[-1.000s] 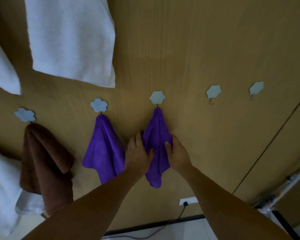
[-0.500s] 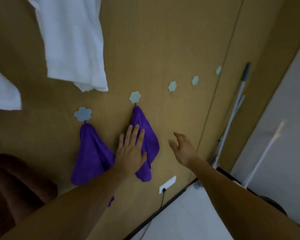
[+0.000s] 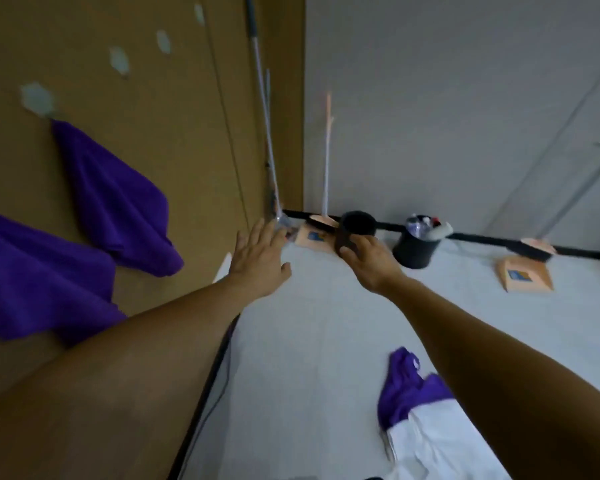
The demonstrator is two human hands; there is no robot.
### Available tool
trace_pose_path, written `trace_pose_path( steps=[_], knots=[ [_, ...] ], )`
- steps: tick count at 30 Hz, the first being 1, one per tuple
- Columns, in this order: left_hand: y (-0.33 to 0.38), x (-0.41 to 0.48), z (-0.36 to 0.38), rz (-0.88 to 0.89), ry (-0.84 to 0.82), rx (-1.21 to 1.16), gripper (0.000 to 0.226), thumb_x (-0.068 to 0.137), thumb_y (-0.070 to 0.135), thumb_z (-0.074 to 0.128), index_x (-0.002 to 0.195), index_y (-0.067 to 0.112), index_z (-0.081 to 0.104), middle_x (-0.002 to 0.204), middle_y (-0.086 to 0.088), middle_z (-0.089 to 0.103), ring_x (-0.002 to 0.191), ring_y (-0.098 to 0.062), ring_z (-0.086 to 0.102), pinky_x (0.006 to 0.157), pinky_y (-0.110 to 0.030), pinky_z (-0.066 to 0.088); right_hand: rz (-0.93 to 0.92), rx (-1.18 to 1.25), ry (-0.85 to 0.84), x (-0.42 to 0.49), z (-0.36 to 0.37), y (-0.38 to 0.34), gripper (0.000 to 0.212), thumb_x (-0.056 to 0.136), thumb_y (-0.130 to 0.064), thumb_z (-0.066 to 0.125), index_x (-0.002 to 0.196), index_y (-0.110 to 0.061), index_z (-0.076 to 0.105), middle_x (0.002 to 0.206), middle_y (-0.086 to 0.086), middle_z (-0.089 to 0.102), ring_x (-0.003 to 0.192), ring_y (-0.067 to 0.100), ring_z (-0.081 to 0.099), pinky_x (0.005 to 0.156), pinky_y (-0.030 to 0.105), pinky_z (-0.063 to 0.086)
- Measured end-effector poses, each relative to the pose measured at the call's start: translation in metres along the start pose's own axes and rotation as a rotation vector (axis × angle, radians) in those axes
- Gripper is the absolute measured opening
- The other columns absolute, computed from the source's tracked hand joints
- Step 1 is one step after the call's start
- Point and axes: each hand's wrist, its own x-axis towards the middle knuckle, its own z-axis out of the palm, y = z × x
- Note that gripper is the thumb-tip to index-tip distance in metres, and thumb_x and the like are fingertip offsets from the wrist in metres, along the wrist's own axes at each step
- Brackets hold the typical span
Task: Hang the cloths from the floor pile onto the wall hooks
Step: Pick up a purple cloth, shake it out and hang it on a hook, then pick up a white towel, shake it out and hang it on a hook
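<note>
Two purple cloths hang on the brown wooden wall at the left: one from a pale hexagonal hook, the other lower left. Three more pale hooks on the wall hold nothing. On the pale floor at the lower right lies the pile: a purple cloth over a white one. My left hand is out in front with straight fingers, off the wall and holding nothing. My right hand reaches forward, relaxed and empty.
In the corner lean a mop handle and a thin orange-tipped stick. Along the far grey wall stand two dark bins, two orange dustpans and a brush. A cable runs along the skirting.
My view has swung right and down from the wall to the floor. My left hand has come off the hung purple cloth, and both hands now hover over the floor.
</note>
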Motion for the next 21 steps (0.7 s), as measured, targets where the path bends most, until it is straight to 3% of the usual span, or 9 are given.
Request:
trace_pose_path(
  steps=[4, 11, 16, 21],
  knots=[
    [0.094, -0.012, 0.036, 0.209, -0.134, -0.017, 0.075, 0.091, 0.048, 0.043, 0.152, 0.017, 0.013, 0.16, -0.005, 0.005, 0.146, -0.025, 0.0, 0.117, -0.05, 0.005, 0.251, 0.006, 0.034, -0.085, -0.012, 0.093, 0.058, 0.099, -0.049, 0.04, 0.146, -0.014, 0.039, 0.151, 0.012, 0.036, 0.136, 0.031, 0.036, 0.111, 0.04, 0.029],
    [0.255, -0.094, 0.126, 0.452, -0.335, -0.046, 0.07, 0.091, 0.046, 0.045, 0.15, 0.017, 0.019, 0.158, -0.006, 0.015, 0.144, -0.024, 0.011, 0.114, -0.045, 0.013, 0.592, 0.058, 0.024, -0.262, 0.001, 0.24, 0.053, 0.098, -0.043, 0.045, 0.143, -0.013, 0.044, 0.146, 0.015, 0.043, 0.133, 0.032, 0.04, 0.109, 0.039, 0.033],
    [0.315, -0.181, 0.228, 0.505, -0.543, -0.071, 0.069, 0.091, 0.045, 0.047, 0.148, 0.016, 0.023, 0.156, -0.008, 0.021, 0.142, -0.024, 0.019, 0.112, -0.043, 0.019, 0.766, 0.128, -0.13, -0.36, 0.078, 0.32, 0.055, 0.099, -0.044, 0.045, 0.145, -0.015, 0.04, 0.148, 0.014, 0.04, 0.132, 0.032, 0.041, 0.108, 0.041, 0.035],
    [0.329, -0.243, 0.367, 0.499, -0.751, -0.043, 0.069, 0.093, 0.046, 0.043, 0.15, 0.016, 0.019, 0.157, -0.006, 0.019, 0.142, -0.023, 0.019, 0.112, -0.04, 0.02, 0.878, 0.215, -0.267, -0.413, 0.213, 0.395, 0.054, 0.098, -0.042, 0.046, 0.145, -0.017, 0.039, 0.146, 0.01, 0.04, 0.131, 0.029, 0.041, 0.105, 0.041, 0.039]
  ],
)
